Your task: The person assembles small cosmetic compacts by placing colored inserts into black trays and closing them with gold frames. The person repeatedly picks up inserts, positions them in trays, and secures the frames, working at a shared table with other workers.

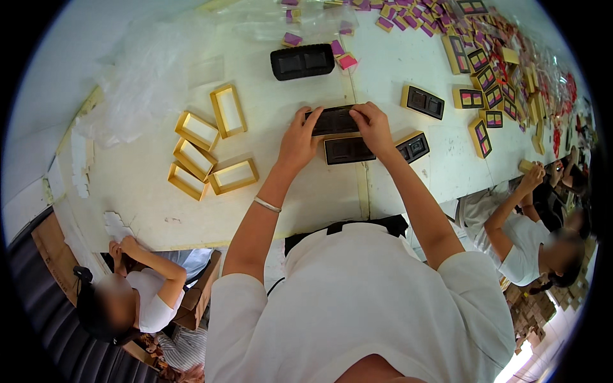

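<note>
Between my two hands is a black plastic tray (334, 121) with shallow compartments. My left hand (299, 139) grips its left end, and my right hand (374, 126) pinches its right end with thumb and fingers. Just nearer to me, a gold-edged box (348, 150) with a black inside lies on the table, partly behind my right wrist. Beyond my hands sits a thicker black piece (302, 62), which looks like a stack of similar trays. Right of my right forearm, another gold box with a black tray (414, 147) is partly covered by the arm.
Several empty gold box frames (198, 131) lie at the left, near crumpled clear plastic (140, 76). A gold box with black tray (423, 102) lies at right. Filled boxes (485, 80) and purple-gold small packets (418, 16) spread beyond. Co-workers (153, 281) sit at both sides.
</note>
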Demonstrator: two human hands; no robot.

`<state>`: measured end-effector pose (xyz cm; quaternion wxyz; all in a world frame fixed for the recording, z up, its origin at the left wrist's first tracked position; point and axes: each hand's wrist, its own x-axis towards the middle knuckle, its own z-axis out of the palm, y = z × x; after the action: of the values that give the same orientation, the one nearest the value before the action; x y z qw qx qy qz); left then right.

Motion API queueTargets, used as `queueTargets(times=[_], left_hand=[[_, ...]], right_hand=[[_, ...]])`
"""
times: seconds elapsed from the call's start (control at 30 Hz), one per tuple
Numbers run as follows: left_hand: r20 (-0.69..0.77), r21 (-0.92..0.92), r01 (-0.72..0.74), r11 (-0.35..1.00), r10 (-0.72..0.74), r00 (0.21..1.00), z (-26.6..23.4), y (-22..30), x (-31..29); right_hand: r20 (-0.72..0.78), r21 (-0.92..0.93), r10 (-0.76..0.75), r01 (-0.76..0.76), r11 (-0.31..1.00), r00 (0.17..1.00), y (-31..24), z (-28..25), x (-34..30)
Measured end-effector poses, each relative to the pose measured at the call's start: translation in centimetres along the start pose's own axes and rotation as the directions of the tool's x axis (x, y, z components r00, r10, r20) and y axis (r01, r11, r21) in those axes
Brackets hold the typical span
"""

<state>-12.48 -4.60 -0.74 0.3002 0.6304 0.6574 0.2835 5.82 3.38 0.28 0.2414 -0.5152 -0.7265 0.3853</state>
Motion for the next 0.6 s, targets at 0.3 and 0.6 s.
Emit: queueTargets(times=[0.3, 0.6], left_hand=[[0.092, -0.009, 0.020, 1.000, -0.019, 0.996, 0.2, -0.4, 0.0], [-0.018, 0.149, -0.044, 0.988, 0.047, 0.999, 1.9, 1.6, 2.2]], right_hand=[[0.071, -0.288, 0.102, -0.078, 0.954, 0.992, -0.2, 0.3, 0.8], [0.141, -0.655, -0.371, 0.367, 0.660, 0.918, 3.7, 0.7, 1.3]])
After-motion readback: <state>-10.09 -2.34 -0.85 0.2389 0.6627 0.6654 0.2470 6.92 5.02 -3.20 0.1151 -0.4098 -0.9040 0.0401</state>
